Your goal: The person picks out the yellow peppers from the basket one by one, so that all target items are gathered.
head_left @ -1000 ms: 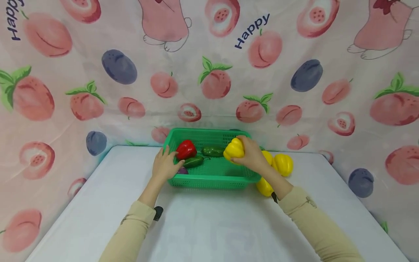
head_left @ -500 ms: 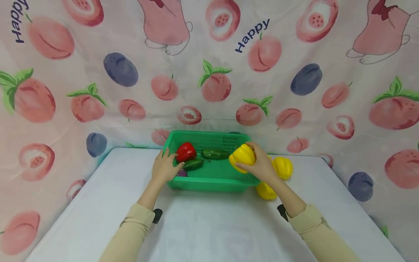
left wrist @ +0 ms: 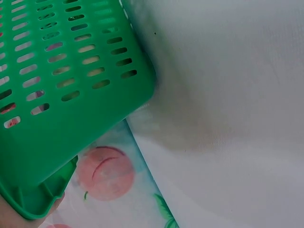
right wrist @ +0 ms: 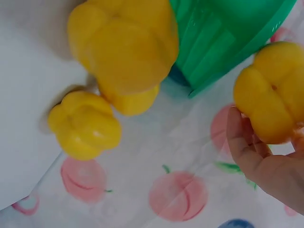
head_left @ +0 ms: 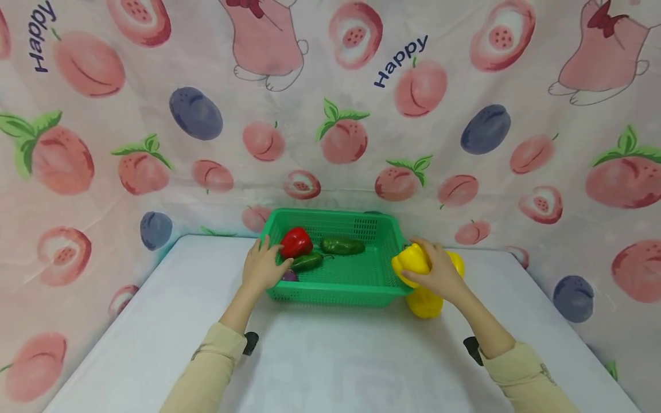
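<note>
My left hand (head_left: 262,267) grips the left rim of a green plastic basket (head_left: 335,289), the thumb on the inner side. In the left wrist view, only a bit of that hand shows under the rim (left wrist: 35,202). By the basket's right end, my right hand (head_left: 439,272) holds a yellow bell pepper (head_left: 411,265) between thumb and fingers. In the right wrist view this held pepper (right wrist: 270,95) is off the table and beside the basket's corner. Inside the basket lie a red bell pepper (head_left: 296,243), two long green peppers (head_left: 342,245) and a partly hidden purple item (head_left: 290,276).
More yellow bell peppers (head_left: 424,304) sit on the white table (head_left: 341,355) to the right of the basket, partly behind my right hand. The right wrist view shows them grouped, a small one (right wrist: 85,126) outermost. A fruit-print cloth (head_left: 341,189) hangs behind.
My right hand has carried the yellow bell pepper rightward and slightly down, from over the basket's inside to its right rim. The left hand stays on the left rim.
</note>
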`<state>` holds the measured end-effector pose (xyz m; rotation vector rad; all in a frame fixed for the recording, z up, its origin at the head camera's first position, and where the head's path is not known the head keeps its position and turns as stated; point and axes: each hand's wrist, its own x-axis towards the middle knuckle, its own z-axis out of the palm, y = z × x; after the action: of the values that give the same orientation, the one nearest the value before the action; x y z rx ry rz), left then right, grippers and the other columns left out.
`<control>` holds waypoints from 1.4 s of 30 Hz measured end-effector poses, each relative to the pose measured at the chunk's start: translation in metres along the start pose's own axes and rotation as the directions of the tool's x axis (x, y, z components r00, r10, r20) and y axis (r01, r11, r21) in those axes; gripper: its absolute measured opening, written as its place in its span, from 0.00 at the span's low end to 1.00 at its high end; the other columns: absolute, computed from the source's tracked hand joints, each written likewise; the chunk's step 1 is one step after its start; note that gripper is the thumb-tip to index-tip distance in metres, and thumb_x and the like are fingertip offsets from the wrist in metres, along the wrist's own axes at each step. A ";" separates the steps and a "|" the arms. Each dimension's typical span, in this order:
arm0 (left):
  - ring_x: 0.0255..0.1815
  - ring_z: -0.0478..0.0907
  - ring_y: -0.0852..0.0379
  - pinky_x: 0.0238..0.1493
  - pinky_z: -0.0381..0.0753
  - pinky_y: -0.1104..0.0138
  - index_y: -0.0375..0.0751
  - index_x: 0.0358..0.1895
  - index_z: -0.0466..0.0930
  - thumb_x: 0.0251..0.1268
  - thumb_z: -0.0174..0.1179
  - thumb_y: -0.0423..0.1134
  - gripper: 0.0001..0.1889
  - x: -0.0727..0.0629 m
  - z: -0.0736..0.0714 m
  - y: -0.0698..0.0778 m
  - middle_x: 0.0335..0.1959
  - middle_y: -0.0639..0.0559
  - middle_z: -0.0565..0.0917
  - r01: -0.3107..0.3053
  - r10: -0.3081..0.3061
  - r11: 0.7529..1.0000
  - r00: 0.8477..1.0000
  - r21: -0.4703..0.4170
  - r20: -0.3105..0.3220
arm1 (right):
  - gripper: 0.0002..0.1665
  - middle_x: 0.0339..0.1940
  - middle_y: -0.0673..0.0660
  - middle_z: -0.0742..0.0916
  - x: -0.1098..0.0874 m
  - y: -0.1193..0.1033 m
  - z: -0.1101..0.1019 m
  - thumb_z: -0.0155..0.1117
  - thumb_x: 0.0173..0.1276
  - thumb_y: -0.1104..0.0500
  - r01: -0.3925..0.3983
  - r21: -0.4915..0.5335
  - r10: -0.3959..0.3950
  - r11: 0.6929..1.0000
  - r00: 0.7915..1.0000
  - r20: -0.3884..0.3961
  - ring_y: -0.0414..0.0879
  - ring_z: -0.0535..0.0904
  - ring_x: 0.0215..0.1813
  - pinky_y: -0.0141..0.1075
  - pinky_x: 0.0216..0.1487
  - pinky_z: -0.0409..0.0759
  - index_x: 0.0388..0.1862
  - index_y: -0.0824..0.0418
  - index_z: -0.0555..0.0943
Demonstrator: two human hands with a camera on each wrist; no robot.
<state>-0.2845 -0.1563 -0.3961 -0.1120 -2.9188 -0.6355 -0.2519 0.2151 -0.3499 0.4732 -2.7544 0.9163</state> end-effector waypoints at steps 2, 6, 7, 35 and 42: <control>0.74 0.45 0.31 0.73 0.49 0.43 0.36 0.64 0.69 0.67 0.50 0.55 0.30 0.001 -0.001 0.000 0.73 0.31 0.53 -0.003 0.003 1.000 1.000 0.001 -0.005 | 0.38 0.51 0.71 0.73 -0.001 0.004 -0.005 0.68 0.58 0.54 -0.003 0.002 0.003 1.000 1.000 -0.004 0.59 0.71 0.45 0.42 0.39 0.76 0.65 0.62 0.64; 0.74 0.45 0.31 0.73 0.50 0.43 0.36 0.64 0.70 0.67 0.50 0.54 0.30 0.002 -0.001 0.000 0.73 0.30 0.53 -0.012 0.012 1.000 1.000 0.004 -0.013 | 0.37 0.51 0.72 0.73 -0.002 0.014 -0.012 0.67 0.58 0.56 -0.006 0.013 0.006 1.000 1.000 -0.007 0.61 0.70 0.46 0.44 0.39 0.77 0.63 0.64 0.63; 0.74 0.45 0.31 0.73 0.50 0.43 0.36 0.64 0.70 0.67 0.50 0.54 0.29 0.001 -0.001 0.000 0.73 0.30 0.53 -0.013 0.013 1.000 1.000 0.004 -0.013 | 0.37 0.52 0.72 0.73 -0.003 0.016 -0.013 0.67 0.58 0.57 -0.008 0.018 0.008 1.000 1.000 0.000 0.61 0.70 0.47 0.45 0.40 0.78 0.63 0.65 0.63; 0.73 0.47 0.29 0.71 0.51 0.41 0.36 0.64 0.70 0.67 0.51 0.54 0.29 0.001 -0.001 0.000 0.72 0.28 0.53 -0.026 0.026 1.000 1.000 0.010 -0.008 | 0.49 0.51 0.82 0.72 -0.018 0.085 -0.035 0.65 0.59 0.41 -0.282 -0.222 0.324 0.933 0.928 0.184 0.69 0.72 0.47 0.63 0.49 0.74 0.59 0.80 0.61; 0.73 0.46 0.29 0.71 0.51 0.41 0.35 0.64 0.70 0.67 0.50 0.54 0.30 -0.001 0.000 -0.001 0.72 0.28 0.53 -0.028 0.028 0.999 1.000 0.017 0.002 | 0.52 0.52 0.84 0.71 -0.021 0.101 -0.026 0.64 0.58 0.38 -0.304 -0.235 0.356 0.923 0.908 0.221 0.71 0.72 0.49 0.62 0.49 0.75 0.59 0.81 0.60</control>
<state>-0.2834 -0.1572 -0.3966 -0.1510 -2.9186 -0.6071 -0.2665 0.3119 -0.3908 0.0920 -3.1933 0.6733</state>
